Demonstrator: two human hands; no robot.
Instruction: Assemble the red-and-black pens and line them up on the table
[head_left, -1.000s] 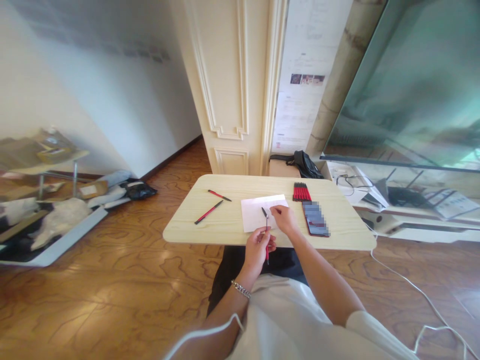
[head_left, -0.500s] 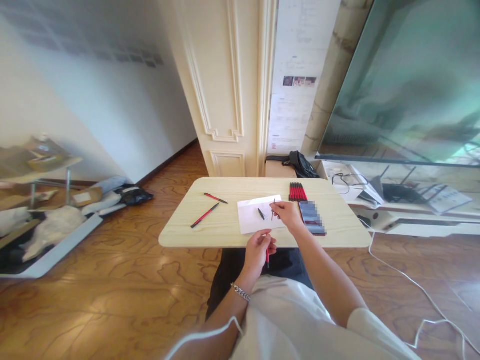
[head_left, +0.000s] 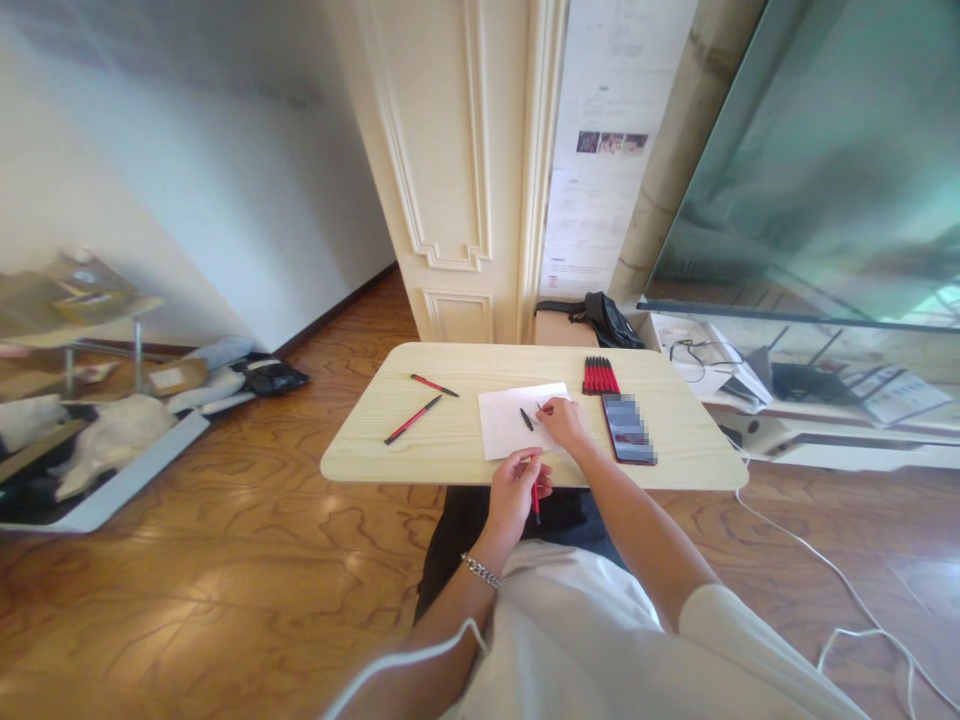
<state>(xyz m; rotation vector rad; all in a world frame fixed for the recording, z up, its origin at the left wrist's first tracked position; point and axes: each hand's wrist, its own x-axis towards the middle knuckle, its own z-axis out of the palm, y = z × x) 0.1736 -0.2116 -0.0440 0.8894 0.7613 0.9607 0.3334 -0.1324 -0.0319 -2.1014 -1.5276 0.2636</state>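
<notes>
My left hand (head_left: 516,490), at the table's near edge, is closed around a red pen barrel (head_left: 535,503) that points down toward my lap. Low over a white sheet of paper (head_left: 499,420), my right hand (head_left: 566,424) pinches a thin dark pen refill (head_left: 538,406); most of it is hidden by the fingers. Just left of those fingertips, a short black pen part (head_left: 527,419) lies on the paper. Two red-and-black pens (head_left: 413,420) rest apart on the table's left side.
A row of several red-and-black pens (head_left: 601,376) lies at the table's back right. Below it is a phone (head_left: 624,428), close to my right forearm. The light wooden table (head_left: 360,450) has rounded corners. A black bag (head_left: 607,320) sits behind it.
My right hand has lowered toward the paper, and the refill, upright and plain before, is now mostly hidden. My left hand keeps the red barrel. The view has shifted slightly.
</notes>
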